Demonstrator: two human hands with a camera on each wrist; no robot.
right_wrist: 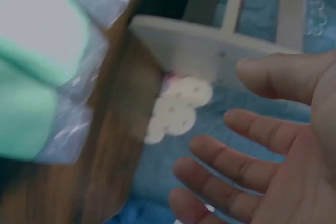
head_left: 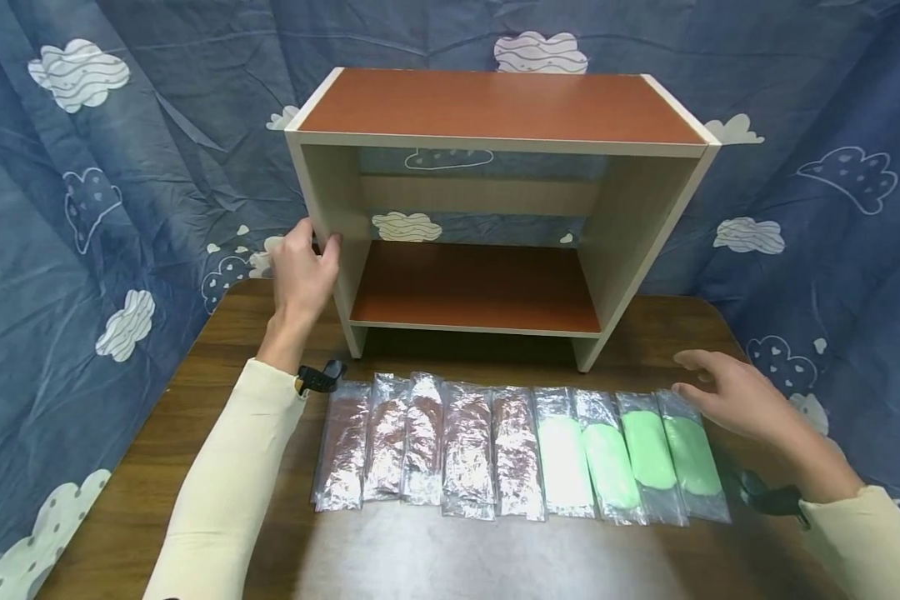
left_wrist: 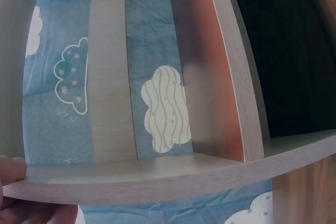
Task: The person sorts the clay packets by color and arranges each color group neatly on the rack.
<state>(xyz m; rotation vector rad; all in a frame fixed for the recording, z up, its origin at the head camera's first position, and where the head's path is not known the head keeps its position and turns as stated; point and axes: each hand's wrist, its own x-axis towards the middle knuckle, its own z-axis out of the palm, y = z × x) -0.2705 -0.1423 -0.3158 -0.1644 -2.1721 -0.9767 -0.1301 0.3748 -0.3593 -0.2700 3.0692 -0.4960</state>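
A small two-tier shelf with reddish-brown boards and pale side panels stands at the back of the wooden table. My left hand grips the front edge of its left side panel, thumb inside and fingers outside. My right hand hovers beside the right end of the packet row, fingers apart and holding nothing. Before the shelf lie several clear plastic packets side by side. Those on the left hold a dark brown filling; those on the right hold light green pieces, nearest my right hand.
The wooden table has a bright glare patch at its front middle. A blue cloth with white cloud prints hangs behind and around it. The shelf's lower board sits a little above the tabletop.
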